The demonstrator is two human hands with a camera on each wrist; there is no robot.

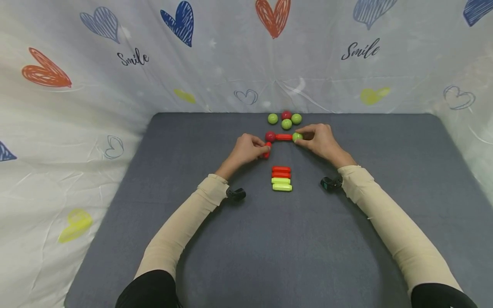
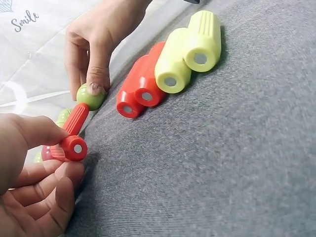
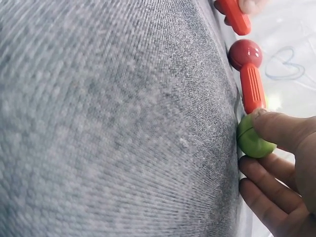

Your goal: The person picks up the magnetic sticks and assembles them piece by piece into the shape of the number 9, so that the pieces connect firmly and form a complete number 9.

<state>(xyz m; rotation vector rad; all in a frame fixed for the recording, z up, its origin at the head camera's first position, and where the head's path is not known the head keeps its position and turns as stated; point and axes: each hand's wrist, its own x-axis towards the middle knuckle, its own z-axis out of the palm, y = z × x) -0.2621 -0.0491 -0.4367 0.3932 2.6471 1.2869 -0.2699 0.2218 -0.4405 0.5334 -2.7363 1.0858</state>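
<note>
A red magnetic rod (image 1: 284, 137) lies between a dark red ball (image 1: 270, 136) and a green ball (image 1: 297, 137), joined in a row. My right hand (image 1: 321, 141) pinches the green ball between thumb and fingers. In my left hand (image 1: 248, 149) a second red rod (image 2: 74, 148) is pinched, its silver magnet end showing in the left wrist view. A small gap parts this rod from the dark red ball (image 3: 245, 54) in the right wrist view. Two red rods (image 1: 281, 169) and two yellow-green rods (image 1: 281, 187) lie side by side nearer the person.
Behind the joined row sit several loose balls: green ones (image 1: 286, 124) and a dark red one (image 1: 286, 115). A grey cloth (image 1: 215, 239) covers the table. A pale curtain with printed hearts (image 1: 177, 21) hangs along the back and left.
</note>
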